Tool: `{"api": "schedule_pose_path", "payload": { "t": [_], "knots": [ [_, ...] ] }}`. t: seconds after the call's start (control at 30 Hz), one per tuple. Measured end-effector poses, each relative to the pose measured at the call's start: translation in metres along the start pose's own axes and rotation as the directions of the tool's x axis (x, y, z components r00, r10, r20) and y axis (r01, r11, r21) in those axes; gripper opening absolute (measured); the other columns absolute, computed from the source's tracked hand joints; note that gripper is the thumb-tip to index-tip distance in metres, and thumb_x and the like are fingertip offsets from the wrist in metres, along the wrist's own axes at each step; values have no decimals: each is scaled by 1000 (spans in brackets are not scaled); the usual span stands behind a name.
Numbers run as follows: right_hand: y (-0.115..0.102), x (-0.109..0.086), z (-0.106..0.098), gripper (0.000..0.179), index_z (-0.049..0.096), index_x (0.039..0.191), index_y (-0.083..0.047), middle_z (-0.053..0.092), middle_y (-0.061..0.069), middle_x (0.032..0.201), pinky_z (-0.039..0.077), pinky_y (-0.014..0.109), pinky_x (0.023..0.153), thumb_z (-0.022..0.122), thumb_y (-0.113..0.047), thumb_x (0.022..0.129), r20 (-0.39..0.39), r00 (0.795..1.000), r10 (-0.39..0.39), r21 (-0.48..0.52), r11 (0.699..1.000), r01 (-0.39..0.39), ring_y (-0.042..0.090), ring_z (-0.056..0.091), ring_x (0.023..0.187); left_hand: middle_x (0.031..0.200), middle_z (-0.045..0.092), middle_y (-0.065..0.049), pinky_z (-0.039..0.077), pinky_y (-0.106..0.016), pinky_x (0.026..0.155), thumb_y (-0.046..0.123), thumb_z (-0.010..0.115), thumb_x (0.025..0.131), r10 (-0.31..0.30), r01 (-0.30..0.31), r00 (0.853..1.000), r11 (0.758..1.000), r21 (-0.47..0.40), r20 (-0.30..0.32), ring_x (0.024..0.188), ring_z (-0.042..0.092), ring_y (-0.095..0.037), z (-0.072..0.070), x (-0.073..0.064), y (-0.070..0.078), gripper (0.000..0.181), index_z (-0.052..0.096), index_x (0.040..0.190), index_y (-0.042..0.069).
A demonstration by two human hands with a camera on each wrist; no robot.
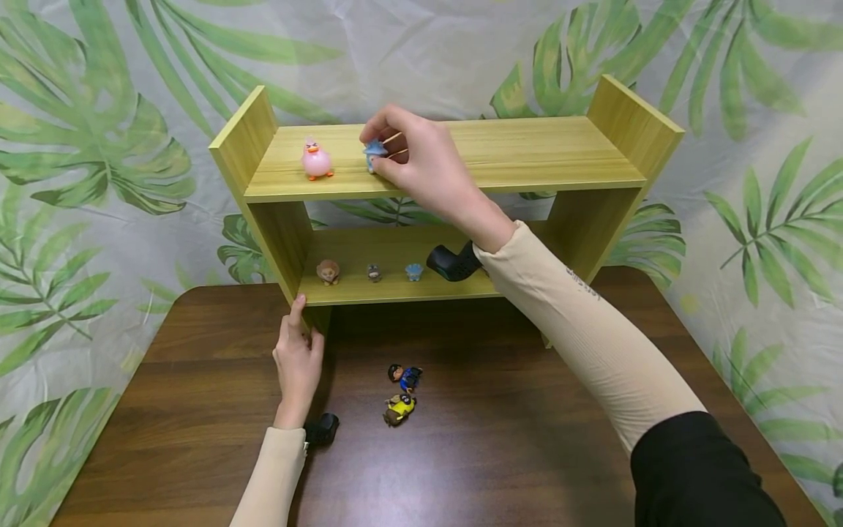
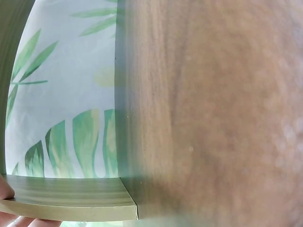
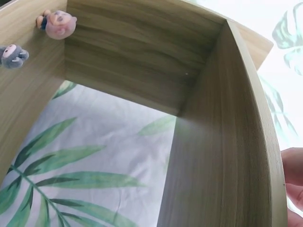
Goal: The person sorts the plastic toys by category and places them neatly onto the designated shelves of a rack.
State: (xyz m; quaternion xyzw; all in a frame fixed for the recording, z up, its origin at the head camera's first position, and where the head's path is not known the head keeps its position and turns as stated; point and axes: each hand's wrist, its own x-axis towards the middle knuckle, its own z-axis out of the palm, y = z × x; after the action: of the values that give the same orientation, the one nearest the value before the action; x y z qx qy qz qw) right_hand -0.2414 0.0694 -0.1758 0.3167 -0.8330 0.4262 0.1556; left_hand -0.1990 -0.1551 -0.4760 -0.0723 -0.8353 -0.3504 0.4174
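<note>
My right hand [image 1: 428,150] pinches a small figurine with a blue hat [image 1: 374,150] between thumb and fingers, over the top board of a wooden shelf [image 1: 527,150]. To its left on that board stands a pink duck figurine [image 1: 317,159]. In the right wrist view, only fingertips [image 3: 294,165] show past the board edge. My left hand [image 1: 299,359] grips the shelf's left side panel low down. The left wrist view shows the thumb [image 2: 5,189] on one face of that panel [image 2: 71,194] and fingers on the other.
On the middle board stand a brown lion-like figurine [image 1: 328,271], a small grey figurine [image 1: 374,273] and a light blue one [image 1: 413,271]. Two figurines, one in blue [image 1: 408,378] and one in yellow [image 1: 399,408], lie on the dark wooden table [image 1: 514,446] before the shelf.
</note>
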Motion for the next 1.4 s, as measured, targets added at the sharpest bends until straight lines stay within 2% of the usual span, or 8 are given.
{"api": "schedule_pose_path", "payload": {
  "t": [0.23,0.5,0.8,1.03,1.23,1.4],
  "knots": [
    [0,-1,-1,20,60,110,1,63,8,106,46,21,85,62,-2,90,1,1000,-1,8,1000,1,15,62,98,82,44,-16,33,-40,50,-12,54,83,-5,5,1000,1000,-1,-1,55,35,-22,-1,0,0,77,32,142,33],
    [1,-6,-7,22,59,109,1,61,10,109,47,23,86,58,6,88,-26,999,32,118,993,-29,18,61,99,82,44,-17,33,-40,50,-12,53,83,-2,2,1000,1000,-5,3,56,36,-23,0,0,1,78,31,142,33],
    [4,-16,-15,23,57,108,5,60,17,111,47,25,87,60,10,86,-61,998,32,215,976,-18,23,61,100,83,44,-17,34,-41,50,-12,53,83,0,0,1000,1000,-5,-1,57,37,-23,0,1,1,77,32,142,33],
    [8,-28,-19,21,58,107,7,60,19,108,48,28,87,60,9,87,-99,995,-16,261,965,41,21,61,97,82,44,-17,34,-41,50,-12,53,83,6,-6,1000,1000,-6,-8,57,37,-23,0,1,1,77,32,142,33],
    [8,-38,-22,20,59,105,8,60,21,105,48,31,87,61,10,85,-124,992,-14,319,946,53,26,61,96,83,45,-17,34,-42,50,-12,53,83,1,-1,1000,1000,-6,-2,57,36,-23,-1,1,1,78,32,142,34],
    [7,-45,-23,20,59,106,8,60,21,105,48,32,88,62,9,86,-129,991,-23,326,943,64,26,61,97,84,46,-17,34,-42,50,-12,53,83,-3,3,1000,1000,0,3,57,36,-23,0,0,0,78,31,142,34]
  ]
}}
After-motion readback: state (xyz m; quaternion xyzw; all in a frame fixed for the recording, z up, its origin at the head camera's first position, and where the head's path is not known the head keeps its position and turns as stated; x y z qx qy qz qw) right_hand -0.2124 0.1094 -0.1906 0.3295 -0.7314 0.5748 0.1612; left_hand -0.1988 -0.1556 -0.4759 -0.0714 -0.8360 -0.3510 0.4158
